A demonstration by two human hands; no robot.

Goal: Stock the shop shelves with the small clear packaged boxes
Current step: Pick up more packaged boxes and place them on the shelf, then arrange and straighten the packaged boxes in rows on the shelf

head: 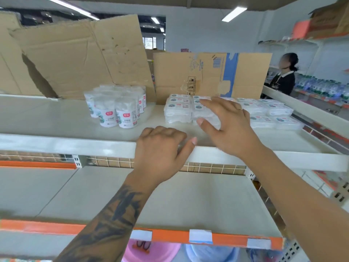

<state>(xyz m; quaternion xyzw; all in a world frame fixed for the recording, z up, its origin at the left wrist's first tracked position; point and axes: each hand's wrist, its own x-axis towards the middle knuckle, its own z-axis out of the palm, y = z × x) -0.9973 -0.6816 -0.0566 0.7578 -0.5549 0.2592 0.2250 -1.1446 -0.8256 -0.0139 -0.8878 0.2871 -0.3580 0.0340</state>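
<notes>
Small clear packaged boxes point(177, 111) stand in stacked rows on the top white shelf point(56, 144), and more boxes point(272, 110) lie flat further right. My right hand point(228, 127) is spread over the second stack. Its fingertips reach the top of that stack and its thumb is at the stack's front, without closing round it. My left hand point(160, 150) rests on the shelf's front lip. Its fingers are curled on top, its thumb lies along the edge, and nothing shows in its grip.
Wrapped round white tubs point(117, 108) stand left of the boxes. Flattened cardboard sheets point(207, 72) lean behind the goods. A lower shelf point(188, 197) with an orange price strip sits below, with pink and blue basins underneath. A person point(283, 78) stands at far right by another rack.
</notes>
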